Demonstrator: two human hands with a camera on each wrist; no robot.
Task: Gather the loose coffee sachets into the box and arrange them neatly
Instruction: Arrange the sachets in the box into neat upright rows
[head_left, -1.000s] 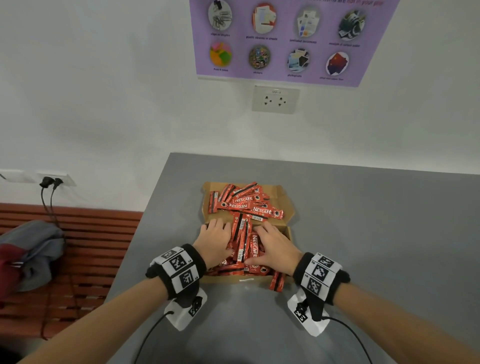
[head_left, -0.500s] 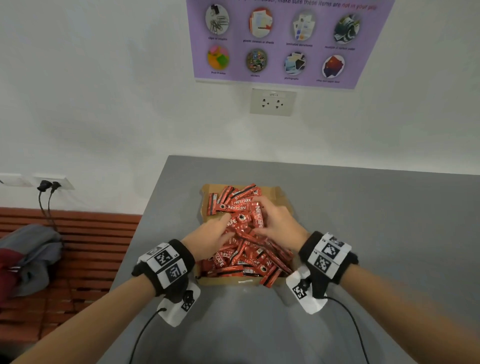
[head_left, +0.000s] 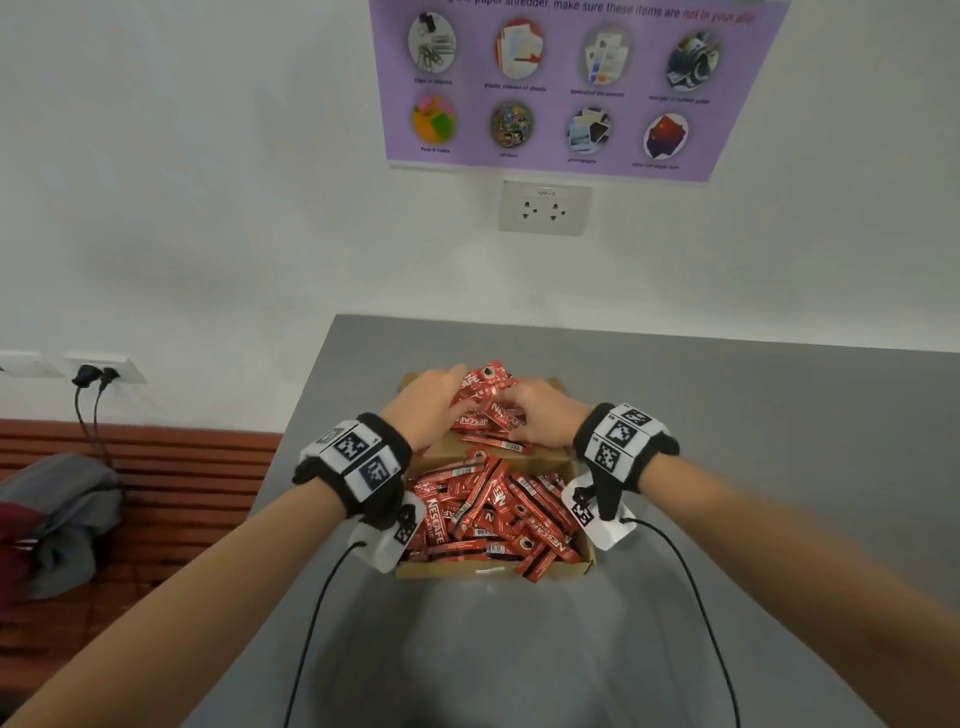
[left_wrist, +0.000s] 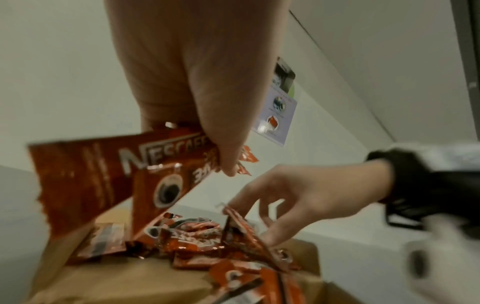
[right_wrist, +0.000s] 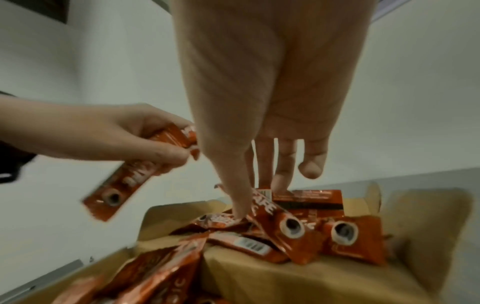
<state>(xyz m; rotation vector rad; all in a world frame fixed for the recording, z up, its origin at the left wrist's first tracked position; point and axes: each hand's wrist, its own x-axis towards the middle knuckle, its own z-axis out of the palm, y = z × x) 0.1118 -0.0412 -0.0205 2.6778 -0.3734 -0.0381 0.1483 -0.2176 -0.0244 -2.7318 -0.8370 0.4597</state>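
A brown cardboard box (head_left: 586, 561) stands on the grey table, its near part packed with red Nescafe coffee sachets (head_left: 493, 514). More sachets (head_left: 488, 410) lie heaped on the far part, above a cardboard flap (head_left: 447, 452). My left hand (head_left: 431, 405) grips a few sachets (left_wrist: 85, 174) and holds them above the heap. My right hand (head_left: 540, 415) reaches down into the heap, thumb (right_wrist: 236, 203) and fingers (right_wrist: 283, 176) pinching a sachet (right_wrist: 265, 207). The box bottom under the heap is hidden.
The grey table (head_left: 753, 467) ends at a white wall with a socket (head_left: 544, 207) and a purple poster (head_left: 561, 83). Left of the table are a red slatted bench (head_left: 171, 467) with bundled clothing (head_left: 57, 519) and plugged cables (head_left: 88, 405). Wrist cables trail toward me.
Both hands have moved from the near part of the box to the far heap. The left hand has lifted a few sachets; the right now pinches into the pile.
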